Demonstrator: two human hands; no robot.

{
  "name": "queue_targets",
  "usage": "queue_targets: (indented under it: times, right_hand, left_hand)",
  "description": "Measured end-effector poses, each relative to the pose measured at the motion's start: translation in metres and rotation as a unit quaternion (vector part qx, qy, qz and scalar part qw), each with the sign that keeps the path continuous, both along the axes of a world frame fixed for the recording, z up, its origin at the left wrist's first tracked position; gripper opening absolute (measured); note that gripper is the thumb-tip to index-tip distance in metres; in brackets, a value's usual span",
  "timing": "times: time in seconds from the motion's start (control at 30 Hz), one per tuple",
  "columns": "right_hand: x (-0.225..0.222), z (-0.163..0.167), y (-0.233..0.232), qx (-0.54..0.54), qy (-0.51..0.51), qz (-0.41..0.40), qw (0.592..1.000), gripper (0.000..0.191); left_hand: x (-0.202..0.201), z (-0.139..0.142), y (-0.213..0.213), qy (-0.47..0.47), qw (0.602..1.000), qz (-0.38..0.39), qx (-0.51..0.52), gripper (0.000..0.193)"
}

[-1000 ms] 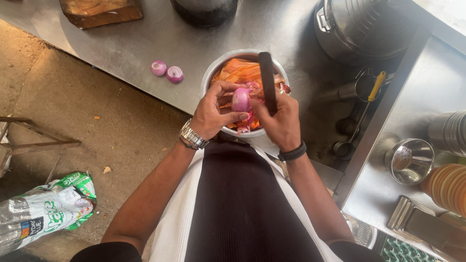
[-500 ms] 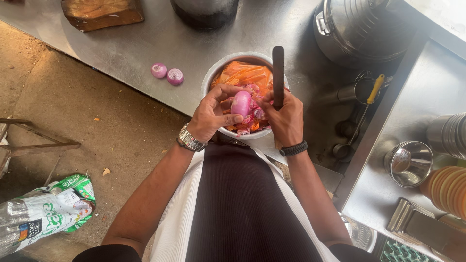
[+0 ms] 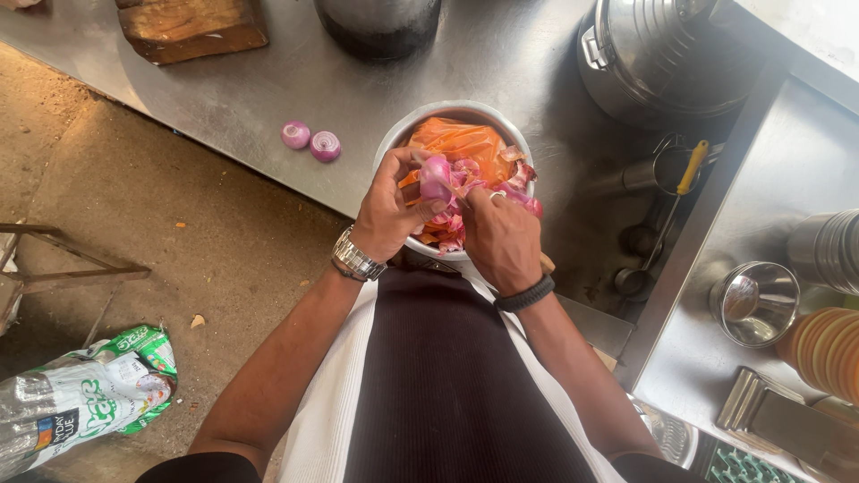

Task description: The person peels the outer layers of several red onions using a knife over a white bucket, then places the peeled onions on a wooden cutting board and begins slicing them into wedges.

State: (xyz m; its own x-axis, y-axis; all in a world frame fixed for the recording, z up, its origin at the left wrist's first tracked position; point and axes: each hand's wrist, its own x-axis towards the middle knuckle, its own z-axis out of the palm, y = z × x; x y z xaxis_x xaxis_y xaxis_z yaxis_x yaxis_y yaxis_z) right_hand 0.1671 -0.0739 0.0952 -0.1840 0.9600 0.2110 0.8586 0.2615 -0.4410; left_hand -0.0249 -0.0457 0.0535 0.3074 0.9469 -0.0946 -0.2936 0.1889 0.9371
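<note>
At frame centre I see the left hand [image 3: 386, 215] curled tight around a red onion [image 3: 436, 177], held over the steel bowl [image 3: 394, 143] so peelings drop into it, while the right hand [image 3: 501, 240] pinches at its skin, fingers nearly closed.

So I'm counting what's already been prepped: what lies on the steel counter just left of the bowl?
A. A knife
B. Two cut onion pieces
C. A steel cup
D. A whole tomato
B: two purple onion pieces with their cut faces showing sit on the counter, left of the bowl.
</note>
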Motion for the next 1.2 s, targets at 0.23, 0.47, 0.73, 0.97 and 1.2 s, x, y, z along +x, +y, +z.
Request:
queue_targets:
  times: [0.23,0.47,0.73,0.97,1.2]
  right_hand:
    - [0.003,-0.004,0.002,0.04,0.016,0.027,0.999,0.015]
    - [0.004,-0.003,0.004,0.005,-0.014,0.033,0.999,0.013]
    - [0.007,-0.002,0.003,-0.003,0.01,0.054,0.998,0.012]
    - [0.006,0.005,0.003,-0.007,0.003,0.054,0.999,0.015]
    - [0.004,0.01,0.004,0.005,0.001,0.066,0.998,0.018]
  left_hand:
    - [0.0,0.004,-0.001,-0.03,0.999,-0.019,0.007,0.065]
    - [-0.006,0.011,0.0,0.001,0.998,-0.041,0.04,0.059]
    - [-0.009,0.017,-0.002,0.0,0.999,-0.04,0.014,0.059]
    - [-0.009,0.014,-0.004,-0.038,0.997,-0.053,0.045,0.056]
    - [-0.009,0.015,-0.009,-0.109,0.991,-0.068,0.043,0.055]
